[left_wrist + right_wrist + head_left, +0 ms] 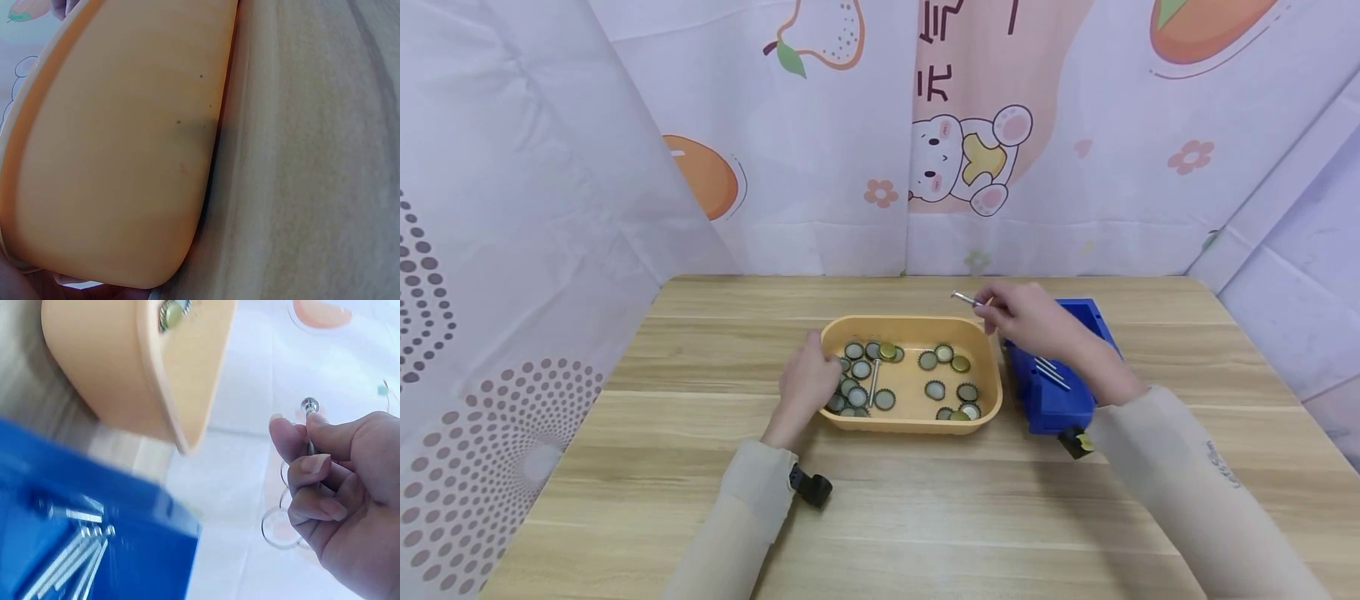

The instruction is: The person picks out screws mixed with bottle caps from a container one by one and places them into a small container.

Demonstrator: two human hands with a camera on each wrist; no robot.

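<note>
Pinching a screw (310, 405), right hand (350, 487) curled

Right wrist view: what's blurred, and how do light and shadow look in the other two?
Right wrist: blue bin and its screws smeared, right hand crisper. Left wrist: dimmer, hazy; orange tray wall soft, dark shadow along its base. Head: brighter, soft shadow on the table beside the right sleeve.

Shiny metal bolt (310, 405), plastic tray (912, 383)
</note>
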